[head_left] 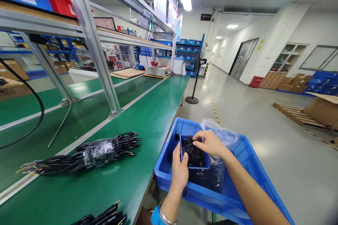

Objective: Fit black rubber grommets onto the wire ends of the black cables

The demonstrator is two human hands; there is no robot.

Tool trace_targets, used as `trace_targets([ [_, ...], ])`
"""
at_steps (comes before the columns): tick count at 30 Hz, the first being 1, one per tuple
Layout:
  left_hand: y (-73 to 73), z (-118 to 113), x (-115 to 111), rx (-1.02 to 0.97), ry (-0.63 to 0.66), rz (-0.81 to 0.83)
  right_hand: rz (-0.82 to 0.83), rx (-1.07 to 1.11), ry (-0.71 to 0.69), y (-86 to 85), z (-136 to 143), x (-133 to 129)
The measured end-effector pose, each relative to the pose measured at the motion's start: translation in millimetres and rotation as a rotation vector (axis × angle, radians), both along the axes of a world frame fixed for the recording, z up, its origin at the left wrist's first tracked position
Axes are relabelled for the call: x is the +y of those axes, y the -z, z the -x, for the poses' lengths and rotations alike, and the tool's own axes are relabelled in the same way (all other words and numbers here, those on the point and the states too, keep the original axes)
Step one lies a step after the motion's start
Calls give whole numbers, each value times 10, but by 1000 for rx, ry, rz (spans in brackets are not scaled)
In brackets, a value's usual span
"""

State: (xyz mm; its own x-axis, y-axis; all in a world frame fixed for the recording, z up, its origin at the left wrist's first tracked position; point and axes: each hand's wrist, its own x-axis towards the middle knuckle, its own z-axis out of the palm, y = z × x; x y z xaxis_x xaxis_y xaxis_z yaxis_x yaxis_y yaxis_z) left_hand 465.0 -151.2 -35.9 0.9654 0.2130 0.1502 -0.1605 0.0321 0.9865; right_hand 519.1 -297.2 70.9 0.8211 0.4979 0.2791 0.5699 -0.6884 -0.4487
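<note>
My left hand [180, 168] grips the near left side of a small blue bin [208, 163], its thumb over the rim. Small black parts [194, 153] fill this bin; their exact kind is too small to make out. Over its far right edge, my right hand [210, 143] has thumb and forefinger bent close together at the black parts. Whether a part sits between those fingertips is hidden. Both hands are inside a large blue crate [169, 179]. A clear plastic bag [218, 174] with dark contents lies in the crate, beside and under the small bin.
Left of the crate runs a green workbench [155, 102] with metal uprights. On it lie a wrapped bundle of black cables [100, 151] and more black cables [102, 218] at the near edge. A black stand fan [194, 81] stands on the floor beyond; a pallet [298, 116] is at right.
</note>
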Motion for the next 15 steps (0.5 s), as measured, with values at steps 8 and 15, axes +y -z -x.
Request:
trace_targets([
  [8,7,49,10,-5,-52,6,-124,-89,22,139,24,49],
  [15,-7,186,19,-19,-124,156,-235,-183,25,166,54,38],
])
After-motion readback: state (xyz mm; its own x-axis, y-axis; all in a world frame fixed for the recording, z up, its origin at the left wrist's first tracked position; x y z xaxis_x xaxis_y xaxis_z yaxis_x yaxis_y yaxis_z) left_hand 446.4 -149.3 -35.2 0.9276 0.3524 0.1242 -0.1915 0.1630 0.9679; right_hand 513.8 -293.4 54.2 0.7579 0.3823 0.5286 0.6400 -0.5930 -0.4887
